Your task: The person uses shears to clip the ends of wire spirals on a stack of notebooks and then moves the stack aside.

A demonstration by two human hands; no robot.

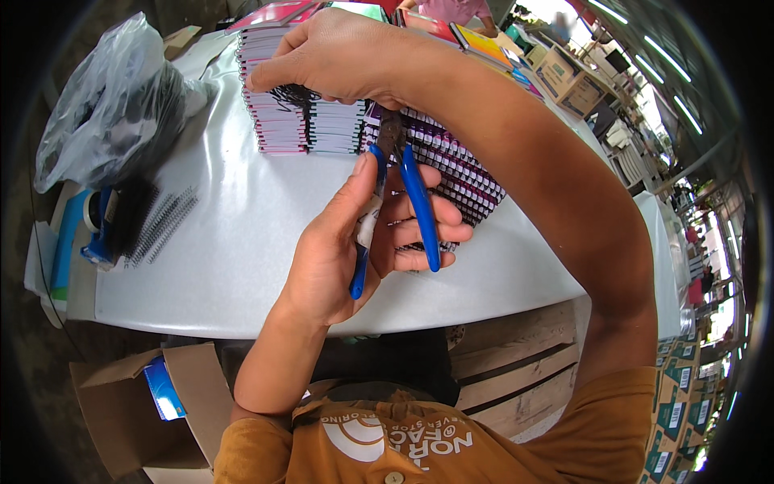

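My left hand (343,230) holds a pair of cutting pliers (419,206) with blue handles, jaws pointing away from me. One handle lies along the thumb and has a pale wrap; the other crosses in front of the half-curled fingers. My right arm reaches across from the right, and my right hand (326,56) is closed over dark, tangled wire-like strands (297,97) that hang out below it. Its fingertips are partly hidden. Directly behind that hand stand stacks of spiral-bound notebooks (278,133). A purple group of notebooks (459,165) with black coils lies beyond the pliers.
On the white table (210,282), loose black coils (165,222) lie at the left beside a blue tape dispenser (98,230). A clear plastic bag (121,105) with dark contents sits behind them. Below the table edge are an open cardboard box (121,411) and a wooden slatted surface (524,355).
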